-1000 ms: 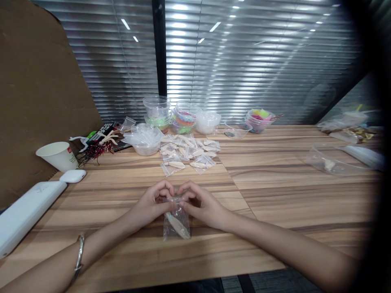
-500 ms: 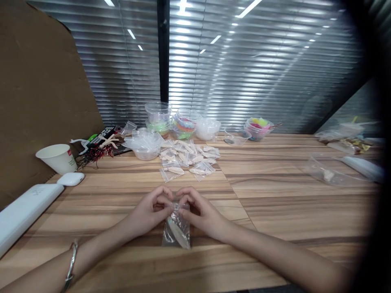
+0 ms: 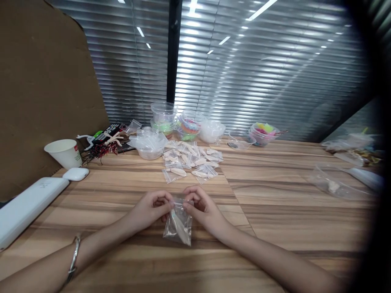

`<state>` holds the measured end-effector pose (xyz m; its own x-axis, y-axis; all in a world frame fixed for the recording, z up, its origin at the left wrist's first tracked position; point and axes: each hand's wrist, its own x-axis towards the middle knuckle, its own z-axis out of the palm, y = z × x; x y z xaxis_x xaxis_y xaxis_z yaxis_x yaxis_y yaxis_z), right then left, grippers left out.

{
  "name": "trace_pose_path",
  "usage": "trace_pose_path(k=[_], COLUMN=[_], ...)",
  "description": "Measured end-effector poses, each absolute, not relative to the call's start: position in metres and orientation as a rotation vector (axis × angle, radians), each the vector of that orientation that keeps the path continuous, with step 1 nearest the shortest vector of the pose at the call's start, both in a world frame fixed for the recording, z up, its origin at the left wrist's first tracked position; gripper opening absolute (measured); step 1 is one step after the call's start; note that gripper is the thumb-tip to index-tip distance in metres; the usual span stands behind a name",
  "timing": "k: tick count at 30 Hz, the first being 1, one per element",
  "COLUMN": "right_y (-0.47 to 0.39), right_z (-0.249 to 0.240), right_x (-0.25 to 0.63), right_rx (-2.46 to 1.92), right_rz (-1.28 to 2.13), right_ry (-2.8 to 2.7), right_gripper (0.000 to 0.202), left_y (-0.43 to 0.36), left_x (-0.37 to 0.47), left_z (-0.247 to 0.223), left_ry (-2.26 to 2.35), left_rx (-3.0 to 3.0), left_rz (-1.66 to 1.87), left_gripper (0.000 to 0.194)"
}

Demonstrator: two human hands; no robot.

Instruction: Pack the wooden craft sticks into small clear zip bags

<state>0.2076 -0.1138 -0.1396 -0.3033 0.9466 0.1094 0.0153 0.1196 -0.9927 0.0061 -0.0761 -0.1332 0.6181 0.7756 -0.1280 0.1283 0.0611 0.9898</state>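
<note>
Bag (image 3: 187,219) at lower centre of frame, pale piece (image 3: 181,230) inside; left hand (image 3: 154,206) pinches top-left corner, right hand (image 3: 202,206) top-right; closure state not discernible; hazards: uneven pull may tear thin film; slack pinch may drop bag; mouth, if open and tipped, may spill piece.

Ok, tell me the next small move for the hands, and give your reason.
Probably press along the top edge of the clear bag to check that it is shut: the left hand and right hand pinch it near that edge, the pale piece lies inside, and I cannot tell whether the bag is sealed.
</note>
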Motion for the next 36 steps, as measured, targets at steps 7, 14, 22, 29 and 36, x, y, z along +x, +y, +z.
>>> trace_pose_path(k=[7, 14, 22, 29, 36], right_y=[-0.112, -0.111, -0.111, -0.109, -0.108], right_z=[-0.136, -0.137, -0.144, -0.148, -0.132], right_x=[0.21, 0.215, 0.216, 0.213, 0.212], right_rx=[-1.05, -1.069, -0.984, -1.118, -0.981], right_rz=[1.256, 1.083, 1.288, 1.447, 1.633], right_ry=[-1.465, -1.383, -1.391, -1.621, -1.476], right_gripper=[0.025, 0.022, 0.036, 0.031, 0.032], left_y=[-0.079, -0.079, -0.076, -0.081, -0.079], left_x=[0.004, 0.009, 0.009, 0.011, 0.012], left_z=[-0.127, -0.127, -0.136, -0.126, -0.126], left_ry=[0.862, 0.737, 0.787, 0.799, 0.789], left_rx=[1.365, 1.297, 1.363, 1.283, 1.299], left_rz=[0.656, 0.578, 0.639, 0.768, 0.756], left_gripper=[0.027, 0.028, 0.025, 0.045, 0.041])
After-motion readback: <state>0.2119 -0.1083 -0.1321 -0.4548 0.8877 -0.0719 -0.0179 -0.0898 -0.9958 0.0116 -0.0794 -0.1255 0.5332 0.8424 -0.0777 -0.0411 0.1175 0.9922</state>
